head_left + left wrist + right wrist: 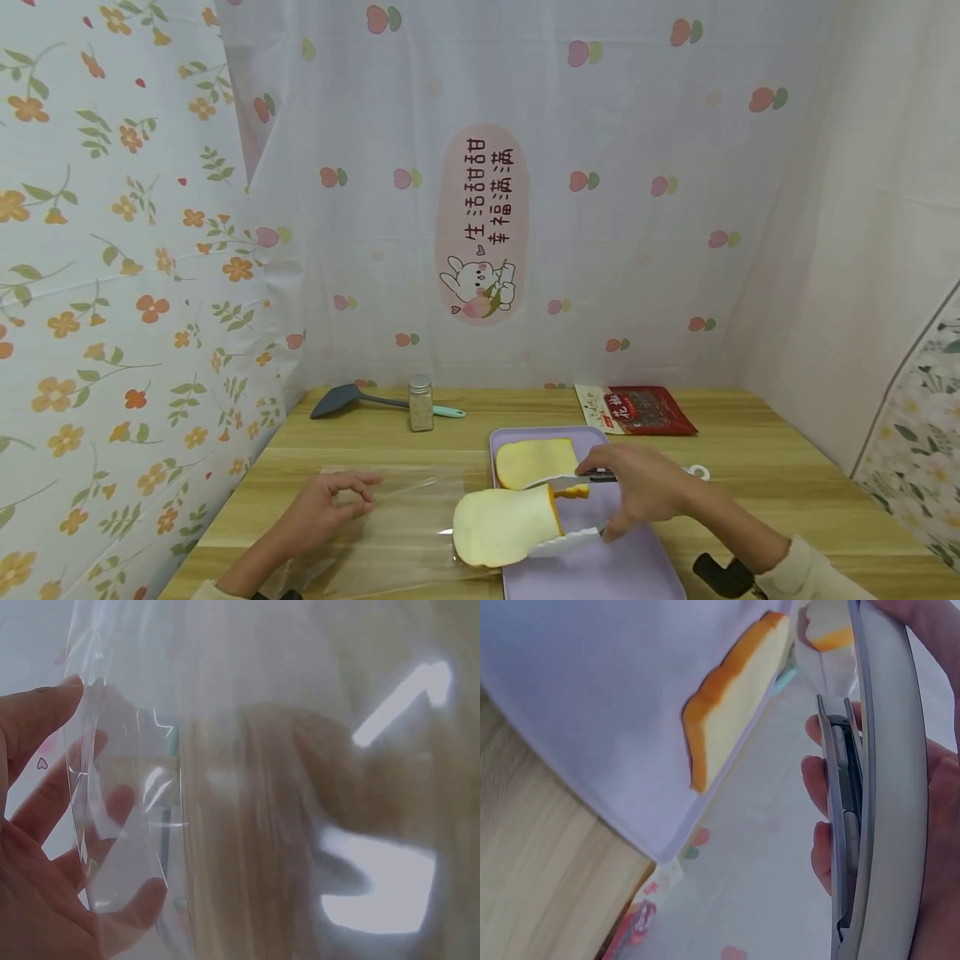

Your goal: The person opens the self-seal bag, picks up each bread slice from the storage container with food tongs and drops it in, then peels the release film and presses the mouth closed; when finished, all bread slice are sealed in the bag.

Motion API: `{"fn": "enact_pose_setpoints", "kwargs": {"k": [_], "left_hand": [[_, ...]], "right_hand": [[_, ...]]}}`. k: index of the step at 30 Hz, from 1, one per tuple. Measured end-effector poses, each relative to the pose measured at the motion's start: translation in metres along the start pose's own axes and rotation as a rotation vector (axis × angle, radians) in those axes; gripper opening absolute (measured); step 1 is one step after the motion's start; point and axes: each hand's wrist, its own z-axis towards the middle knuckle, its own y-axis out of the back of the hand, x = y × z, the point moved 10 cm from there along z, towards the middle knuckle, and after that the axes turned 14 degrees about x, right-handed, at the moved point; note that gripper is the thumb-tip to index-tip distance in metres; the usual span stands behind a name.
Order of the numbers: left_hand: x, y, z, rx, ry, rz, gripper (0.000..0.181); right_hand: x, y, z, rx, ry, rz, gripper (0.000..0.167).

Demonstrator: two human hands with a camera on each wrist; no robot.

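Note:
Beside the left edge of a clear plastic film or bag [405,529] is my left hand [322,512]. Its fingers are spread and loosely bent, partly seen through the film [225,795] in the left wrist view. My right hand [641,487] grips metal tongs [566,543], whose long arm [892,780] fills the right side of the right wrist view. Between the tong arms is a bread slice [498,525], its left end over the film's right side. Another bread slice [532,460] lies on the purple tray [592,575].
Behind the film, a dark spatula [345,400] with a teal handle lies by a glass shaker jar [421,404]. A red and white packet [637,410] sits at the back right. A white ring-shaped item [699,472] is right of the tray. Printed curtains surround the wooden table.

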Motion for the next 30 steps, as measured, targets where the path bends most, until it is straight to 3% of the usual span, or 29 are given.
{"fn": "enact_pose_setpoints", "kwargs": {"k": [9,17,30], "left_hand": [[0.001,-0.001,-0.001,-0.006,-0.011,-0.051,0.008],[0.001,0.001,-0.002,-0.023,-0.023,-0.023,0.009],[-0.006,0.001,-0.002,-0.018,-0.035,-0.010,0.005]], "right_hand": [[0.008,-0.007,0.016,-0.010,0.017,0.025,0.074],[0.013,-0.018,0.032,-0.034,0.048,0.067,0.075],[0.022,-0.026,0.056,0.011,0.041,0.158,0.073]]}}
